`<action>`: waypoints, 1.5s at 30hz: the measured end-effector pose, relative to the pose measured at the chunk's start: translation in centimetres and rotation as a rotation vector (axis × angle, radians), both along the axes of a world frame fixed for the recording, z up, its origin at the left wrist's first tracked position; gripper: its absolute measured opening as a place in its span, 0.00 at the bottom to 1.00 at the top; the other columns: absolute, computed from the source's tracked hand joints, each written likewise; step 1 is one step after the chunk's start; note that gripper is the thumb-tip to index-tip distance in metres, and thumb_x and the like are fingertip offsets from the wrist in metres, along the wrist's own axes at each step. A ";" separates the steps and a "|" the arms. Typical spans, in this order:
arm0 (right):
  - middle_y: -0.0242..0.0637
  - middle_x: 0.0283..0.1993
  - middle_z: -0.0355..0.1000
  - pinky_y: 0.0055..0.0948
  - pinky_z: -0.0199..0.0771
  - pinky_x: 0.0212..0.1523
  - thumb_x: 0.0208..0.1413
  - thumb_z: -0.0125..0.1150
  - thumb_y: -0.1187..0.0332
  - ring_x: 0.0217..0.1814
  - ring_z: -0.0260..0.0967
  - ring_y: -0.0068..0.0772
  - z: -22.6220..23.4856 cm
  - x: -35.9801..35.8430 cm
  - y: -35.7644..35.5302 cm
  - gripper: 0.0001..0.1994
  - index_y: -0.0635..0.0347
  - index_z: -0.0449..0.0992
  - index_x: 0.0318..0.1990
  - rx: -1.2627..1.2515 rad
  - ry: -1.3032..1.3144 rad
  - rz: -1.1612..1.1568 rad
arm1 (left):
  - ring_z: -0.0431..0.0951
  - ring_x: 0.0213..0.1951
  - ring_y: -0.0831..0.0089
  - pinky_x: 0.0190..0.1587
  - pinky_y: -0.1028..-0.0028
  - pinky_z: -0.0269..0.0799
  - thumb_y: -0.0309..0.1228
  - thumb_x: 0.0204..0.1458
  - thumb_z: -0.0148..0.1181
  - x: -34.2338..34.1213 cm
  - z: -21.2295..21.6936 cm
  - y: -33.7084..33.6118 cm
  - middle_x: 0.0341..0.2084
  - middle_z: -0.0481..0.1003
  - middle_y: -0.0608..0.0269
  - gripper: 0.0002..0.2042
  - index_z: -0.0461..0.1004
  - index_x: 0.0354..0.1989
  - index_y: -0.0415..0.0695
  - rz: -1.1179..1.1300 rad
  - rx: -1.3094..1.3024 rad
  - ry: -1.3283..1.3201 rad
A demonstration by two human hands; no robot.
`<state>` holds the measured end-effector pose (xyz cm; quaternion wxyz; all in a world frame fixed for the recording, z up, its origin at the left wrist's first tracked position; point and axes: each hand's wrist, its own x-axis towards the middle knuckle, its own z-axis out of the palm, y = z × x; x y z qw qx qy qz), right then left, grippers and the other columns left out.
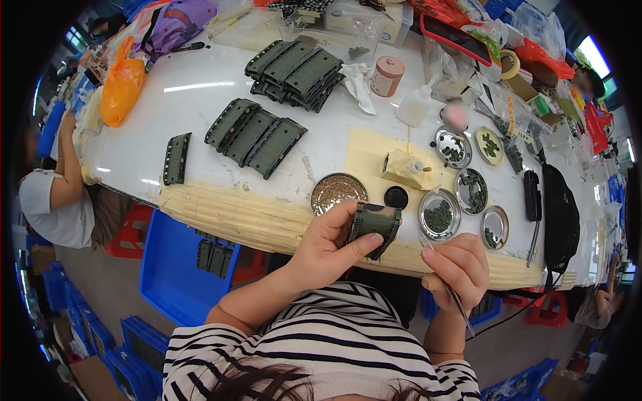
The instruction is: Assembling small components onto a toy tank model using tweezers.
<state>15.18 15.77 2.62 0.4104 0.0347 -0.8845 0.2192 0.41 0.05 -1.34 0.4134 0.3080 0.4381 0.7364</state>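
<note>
Head view, only view. Left hand (328,250) pinches a dark green piece (376,219), thumb flat on its near face, fingers behind; grip closed, no gap at the thumb. Piece is up off the table (137,150), in front of the person's striped shirt (314,331), tilted, dark ribbed edges along its sides. Right hand (461,267) has fingers curled closed around slim metal tweezers (463,314); back end sticks out below the palm, front end points up-left past the fingertips, apart from the piece. Can't tell whether the tips are parted or hold anything.

Just beyond the right fingertips: round metal tin (421,224) of small green bits. Smaller tin (506,230) with a few green bits to the right of them. Past the left fingers: tin of brown granules (313,202); near its right side, small black round dish (396,196). Farther out from both hands, tape-wrapped block (401,168) and a white squeeze bottle (413,110).

Well beyond the left fingers, leftward: ribbed green panel (255,137), stack of similar panels (294,70) behind it, single narrow strip (176,159) farthest left. Below left of that hand, under table level: blue tray (177,284) with green pieces inside.
</note>
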 end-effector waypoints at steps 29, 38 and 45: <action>0.33 0.18 0.70 0.21 0.62 0.24 0.61 0.58 0.60 0.21 0.63 0.16 -0.9 6.0 8.9 0.18 0.71 0.80 0.33 -0.458 -0.457 -0.856 | 0.76 0.46 0.67 0.49 0.67 0.75 0.22 0.60 0.48 0.8 1.0 0.4 0.49 0.70 0.51 0.31 0.43 0.70 0.46 -0.031 -0.077 -0.136; 0.32 0.18 0.69 0.19 0.63 0.25 0.63 0.55 0.61 0.21 0.63 0.16 -1.2 5.7 9.2 0.18 0.71 0.79 0.33 -0.501 -0.432 -0.815 | 0.72 0.53 0.63 0.50 0.64 0.75 0.19 0.60 0.46 0.9 0.6 0.4 0.54 0.66 0.48 0.44 0.17 0.69 0.62 0.010 0.029 -0.035; 0.35 0.18 0.71 0.21 0.63 0.23 0.62 0.56 0.62 0.20 0.65 0.19 -1.4 5.9 9.5 0.18 0.72 0.79 0.33 -0.551 -0.359 -0.789 | 0.72 0.53 0.63 0.50 0.64 0.75 0.19 0.60 0.45 0.9 0.6 0.4 0.54 0.65 0.48 0.44 0.16 0.69 0.63 0.015 0.036 0.008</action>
